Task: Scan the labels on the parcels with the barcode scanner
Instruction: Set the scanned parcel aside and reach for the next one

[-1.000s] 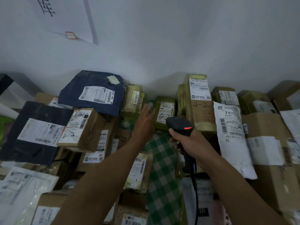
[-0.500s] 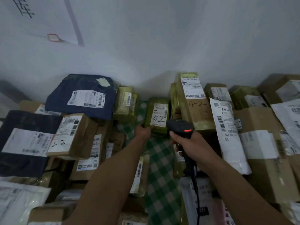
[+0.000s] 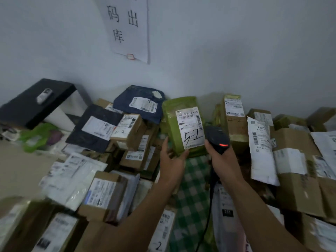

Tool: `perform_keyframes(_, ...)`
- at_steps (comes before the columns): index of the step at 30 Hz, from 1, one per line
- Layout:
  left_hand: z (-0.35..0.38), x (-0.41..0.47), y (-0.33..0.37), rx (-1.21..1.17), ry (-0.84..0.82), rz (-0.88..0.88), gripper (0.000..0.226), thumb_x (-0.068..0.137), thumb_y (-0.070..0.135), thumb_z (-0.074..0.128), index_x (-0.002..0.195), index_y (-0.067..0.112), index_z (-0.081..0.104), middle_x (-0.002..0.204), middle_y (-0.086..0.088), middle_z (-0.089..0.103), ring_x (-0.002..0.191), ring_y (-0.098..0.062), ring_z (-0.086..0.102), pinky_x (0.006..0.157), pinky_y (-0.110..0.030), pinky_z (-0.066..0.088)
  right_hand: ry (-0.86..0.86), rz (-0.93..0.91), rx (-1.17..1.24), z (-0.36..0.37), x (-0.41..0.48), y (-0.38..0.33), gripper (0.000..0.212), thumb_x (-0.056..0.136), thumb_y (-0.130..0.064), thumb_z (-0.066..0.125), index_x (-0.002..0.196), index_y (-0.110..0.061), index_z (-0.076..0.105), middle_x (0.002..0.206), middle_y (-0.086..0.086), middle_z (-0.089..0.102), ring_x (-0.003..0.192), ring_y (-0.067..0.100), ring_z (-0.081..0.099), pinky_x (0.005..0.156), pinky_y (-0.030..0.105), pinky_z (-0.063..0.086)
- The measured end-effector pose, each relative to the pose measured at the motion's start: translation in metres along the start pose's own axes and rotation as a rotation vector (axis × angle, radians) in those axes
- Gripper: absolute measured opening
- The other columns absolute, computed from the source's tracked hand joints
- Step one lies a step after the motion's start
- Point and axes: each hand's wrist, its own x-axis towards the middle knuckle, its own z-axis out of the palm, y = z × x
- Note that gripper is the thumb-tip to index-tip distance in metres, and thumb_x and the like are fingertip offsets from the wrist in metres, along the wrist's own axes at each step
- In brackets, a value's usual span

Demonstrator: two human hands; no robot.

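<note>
Head view: a green padded parcel (image 3: 170, 122) stands upright above the green checked cloth (image 3: 192, 190), amid piled parcels near the wall. Its white label (image 3: 190, 127) carries barcodes and a handwritten "5-2". The left hand (image 3: 171, 162) grips the parcel's lower edge, thumb in front. The right hand (image 3: 222, 160) is wrapped round the black barcode scanner (image 3: 216, 137), whose red light glows, just beside the label.

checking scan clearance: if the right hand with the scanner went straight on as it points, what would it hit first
Probably the green parcel, at the right edge of its label; depth is unclear, so the right hand might slip past.
</note>
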Motion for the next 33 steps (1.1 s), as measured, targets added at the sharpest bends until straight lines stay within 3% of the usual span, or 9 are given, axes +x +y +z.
perform_keyframes(3, -0.023, -0.037, 0.004, 0.064, -0.030, 0.048, 0.064, 0.082, 0.011, 0.084, 0.129, 0.047, 0.058, 0.111, 0.017, 0.073, 0.100, 0.003, 0.069, 0.093, -0.033, 0.058, -0.035, -0.044, 0.031, -0.002, -0.038, 0.000, 0.034, 0.090, -0.047, 0.075, 0.121, -0.042, 0.062, 0.107, -0.019, 0.069, 0.099, 0.006, 0.067, 0.099, 0.046, 0.055)
perform_keyframes(7, -0.050, -0.073, 0.009, 0.062, -0.004, 0.073, 0.055, 0.085, 0.023, 0.084, 0.134, 0.035, 0.062, 0.117, 0.014, 0.074, 0.106, -0.004, 0.070, 0.094, -0.031, 0.059, -0.135, -0.101, -0.014, -0.004, -0.078, 0.002, 0.020, 0.093, -0.035, 0.075, 0.105, -0.045, 0.064, 0.095, -0.020, 0.073, 0.087, 0.003, 0.070, 0.090, 0.045, 0.061)
perform_keyframes(9, -0.060, -0.085, 0.011, 0.097, 0.008, 0.106, 0.053, 0.087, 0.026, 0.082, 0.136, 0.033, 0.062, 0.117, 0.015, 0.074, 0.106, -0.004, 0.070, 0.094, -0.034, 0.059, -0.190, -0.094, -0.019, -0.004, -0.096, 0.001, 0.022, 0.093, -0.036, 0.075, 0.110, -0.044, 0.064, 0.106, -0.018, 0.073, 0.091, 0.001, 0.069, 0.082, 0.036, 0.062)
perform_keyframes(13, -0.072, -0.100, 0.006, 0.174, 0.043, 0.130, 0.056, 0.086, 0.028, 0.082, 0.137, 0.034, 0.060, 0.115, 0.017, 0.073, 0.105, -0.003, 0.070, 0.090, -0.030, 0.059, -0.193, -0.092, -0.100, -0.007, -0.122, -0.002, 0.045, 0.090, -0.045, 0.076, 0.132, -0.039, 0.059, 0.114, -0.020, 0.067, 0.106, 0.008, 0.065, 0.096, 0.045, 0.057)
perform_keyframes(16, -0.076, -0.108, 0.004, 0.210, 0.077, 0.130, 0.060, 0.085, 0.028, 0.083, 0.138, 0.036, 0.056, 0.107, 0.026, 0.068, 0.105, -0.003, 0.068, 0.089, -0.027, 0.058, -0.232, -0.069, -0.093, -0.014, -0.138, -0.006, 0.033, 0.092, -0.043, 0.074, 0.123, -0.038, 0.062, 0.100, -0.012, 0.072, 0.088, 0.009, 0.068, 0.087, 0.040, 0.061)
perform_keyframes(20, -0.075, -0.109, -0.005, 0.297, 0.104, 0.157, 0.061, 0.086, 0.027, 0.083, 0.134, 0.043, 0.049, 0.102, 0.030, 0.064, 0.096, 0.006, 0.065, 0.079, -0.015, 0.055, -0.326, -0.072, -0.120, -0.016, -0.156, -0.011, 0.010, 0.094, -0.039, 0.073, 0.102, -0.042, 0.067, 0.095, -0.001, 0.077, 0.084, 0.022, 0.075, 0.073, 0.037, 0.056)
perform_keyframes(23, -0.073, -0.105, -0.013, 0.347, 0.115, 0.184, 0.062, 0.084, 0.032, 0.083, 0.140, 0.032, 0.056, 0.112, 0.019, 0.071, 0.103, -0.003, 0.069, 0.088, -0.028, 0.059, -0.378, -0.055, -0.091, -0.014, -0.165, -0.014, 0.009, 0.097, -0.032, 0.071, 0.104, -0.036, 0.067, 0.094, 0.002, 0.079, 0.073, 0.019, 0.074, 0.067, 0.031, 0.054)
perform_keyframes(27, -0.073, -0.104, -0.019, 0.351, 0.126, 0.155, 0.061, 0.082, 0.035, 0.083, 0.138, 0.030, 0.059, 0.110, 0.015, 0.074, 0.100, -0.007, 0.070, 0.092, -0.043, 0.060, -0.357, -0.033, -0.098, -0.014, -0.168, -0.015, 0.004, 0.098, -0.030, 0.070, 0.100, -0.027, 0.069, 0.084, 0.005, 0.078, 0.068, 0.017, 0.070, 0.069, 0.032, 0.053)
perform_keyframes(33, -0.074, -0.103, -0.017, 0.345, 0.122, 0.139, 0.057, 0.084, 0.032, 0.083, 0.136, 0.029, 0.060, 0.110, 0.014, 0.072, 0.102, -0.010, 0.069, 0.095, -0.043, 0.058, -0.368, -0.008, -0.117, -0.014, -0.172, -0.015, 0.012, 0.098, -0.029, 0.069, 0.098, -0.017, 0.071, 0.080, 0.007, 0.076, 0.066, 0.015, 0.068, 0.069, 0.033, 0.052)
